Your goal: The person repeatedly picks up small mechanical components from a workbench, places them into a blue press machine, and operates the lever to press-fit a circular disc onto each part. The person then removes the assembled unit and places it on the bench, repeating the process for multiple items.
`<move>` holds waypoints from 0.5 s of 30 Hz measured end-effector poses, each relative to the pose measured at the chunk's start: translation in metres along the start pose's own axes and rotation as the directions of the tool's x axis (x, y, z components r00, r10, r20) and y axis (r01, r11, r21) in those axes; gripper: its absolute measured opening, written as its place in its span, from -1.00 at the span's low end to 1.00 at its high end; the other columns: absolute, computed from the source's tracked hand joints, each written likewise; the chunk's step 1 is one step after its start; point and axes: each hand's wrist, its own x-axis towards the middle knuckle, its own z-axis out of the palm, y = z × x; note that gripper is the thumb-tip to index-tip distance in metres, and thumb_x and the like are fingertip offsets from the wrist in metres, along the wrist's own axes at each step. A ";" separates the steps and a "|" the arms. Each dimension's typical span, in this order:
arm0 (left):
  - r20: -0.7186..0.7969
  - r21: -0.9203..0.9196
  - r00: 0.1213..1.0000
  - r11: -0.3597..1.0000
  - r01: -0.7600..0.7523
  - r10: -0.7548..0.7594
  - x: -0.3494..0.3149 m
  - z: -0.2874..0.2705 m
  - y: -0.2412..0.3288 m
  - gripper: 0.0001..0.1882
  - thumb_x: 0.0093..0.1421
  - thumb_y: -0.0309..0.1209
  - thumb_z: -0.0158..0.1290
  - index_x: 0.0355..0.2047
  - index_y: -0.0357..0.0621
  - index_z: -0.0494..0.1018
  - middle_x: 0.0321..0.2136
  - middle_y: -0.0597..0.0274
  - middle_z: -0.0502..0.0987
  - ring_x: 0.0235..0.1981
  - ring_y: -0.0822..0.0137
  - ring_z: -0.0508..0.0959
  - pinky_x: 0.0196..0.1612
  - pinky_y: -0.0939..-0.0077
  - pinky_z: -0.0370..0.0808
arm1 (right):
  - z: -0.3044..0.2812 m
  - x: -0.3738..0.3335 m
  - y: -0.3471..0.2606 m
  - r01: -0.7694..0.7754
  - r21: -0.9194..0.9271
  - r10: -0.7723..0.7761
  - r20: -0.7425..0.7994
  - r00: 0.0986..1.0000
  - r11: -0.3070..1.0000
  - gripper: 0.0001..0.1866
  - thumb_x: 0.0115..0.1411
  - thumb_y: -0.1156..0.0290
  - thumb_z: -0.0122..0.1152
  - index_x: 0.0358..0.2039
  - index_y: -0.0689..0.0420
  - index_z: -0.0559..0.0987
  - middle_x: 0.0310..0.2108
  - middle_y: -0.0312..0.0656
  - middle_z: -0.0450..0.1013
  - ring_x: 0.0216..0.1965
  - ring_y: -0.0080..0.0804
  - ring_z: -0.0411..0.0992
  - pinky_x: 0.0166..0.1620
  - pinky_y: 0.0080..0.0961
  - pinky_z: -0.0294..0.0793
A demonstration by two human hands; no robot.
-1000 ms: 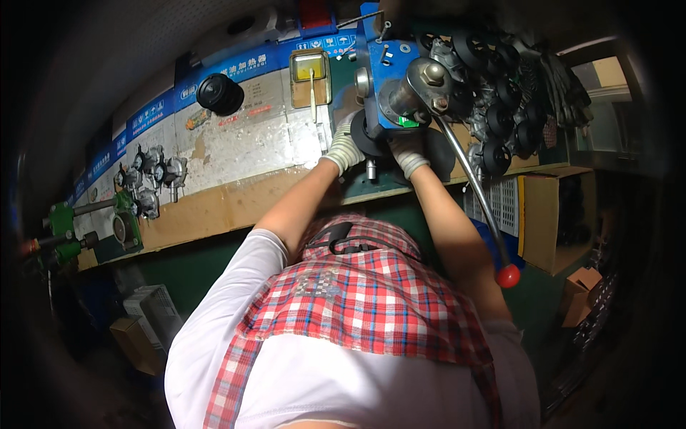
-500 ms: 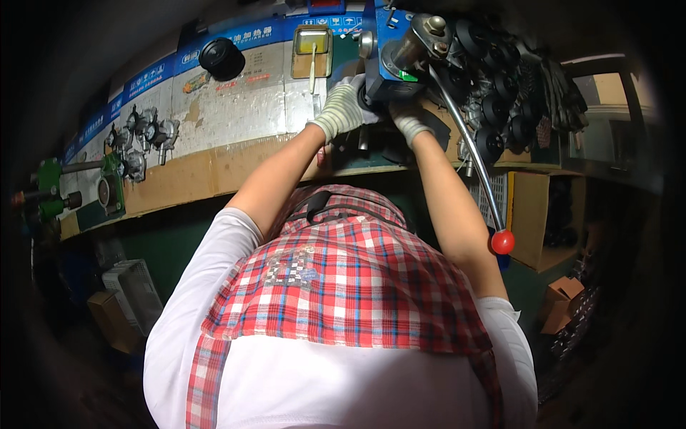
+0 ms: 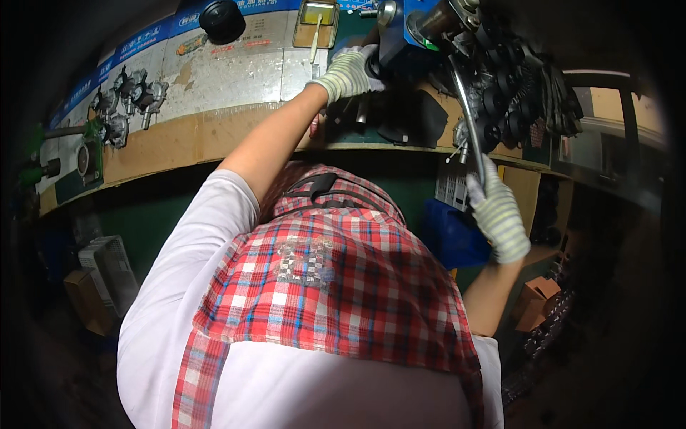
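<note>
A blue lever press (image 3: 400,53) stands at the bench's far edge, right of centre. My left hand (image 3: 350,73), in a striped work glove, is closed at a black round part (image 3: 374,66) under the press head; its fingertips are partly hidden there. The long metal lever (image 3: 463,96) slants from the press toward me. Its lower end is in my gloved right hand (image 3: 501,222), fingers wrapped round it and slightly blurred. The red knob at that end is hidden.
Left of the press lie a tray with a brush (image 3: 315,32), a black round part (image 3: 221,21) and several metal fittings (image 3: 131,96). Black round parts (image 3: 500,100) crowd the right. A green clamp tool (image 3: 89,154) is at far left; a blue bin (image 3: 454,232) is below the bench.
My right hand has left the press head and taken hold of the lever near its knob end. The left hand stays at the press. The view has shifted.
</note>
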 end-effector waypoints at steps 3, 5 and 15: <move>0.003 0.021 1.000 1.000 0.017 -0.017 0.003 0.001 -0.006 -0.01 -0.17 0.02 0.29 0.19 -0.23 0.18 0.06 -0.12 0.34 0.14 -0.03 0.29 0.22 0.26 0.20 | 0.049 0.020 0.004 0.005 -0.082 -0.011 -0.061 0.998 0.997 -0.51 0.30 0.16 -0.12 0.13 0.21 0.25 -0.51 0.10 0.48 -0.42 0.05 0.48 -0.29 -0.10 0.45; 0.013 0.006 1.000 1.000 0.024 -0.024 0.003 0.001 -0.006 -0.02 -0.16 0.05 0.27 0.21 -0.18 0.18 0.05 -0.09 0.36 0.14 -0.02 0.30 0.23 0.26 0.18 | 0.081 0.036 0.013 -0.041 -0.103 0.030 -0.113 0.993 0.994 -0.55 0.30 0.15 -0.15 0.10 0.15 0.26 -0.41 0.10 0.52 -0.35 0.05 0.50 -0.28 -0.10 0.47; 0.047 -0.061 0.999 0.998 -0.005 0.008 -0.001 -0.012 -0.001 -0.05 -0.17 -0.07 0.31 0.16 -0.30 0.19 0.03 -0.22 0.36 0.10 -0.09 0.33 0.15 0.24 0.29 | 0.127 0.060 0.011 -0.035 0.033 0.044 -0.296 0.954 0.999 -0.56 0.29 0.13 -0.12 0.05 0.17 0.32 -0.38 0.09 0.52 -0.39 0.09 0.49 -0.30 -0.07 0.48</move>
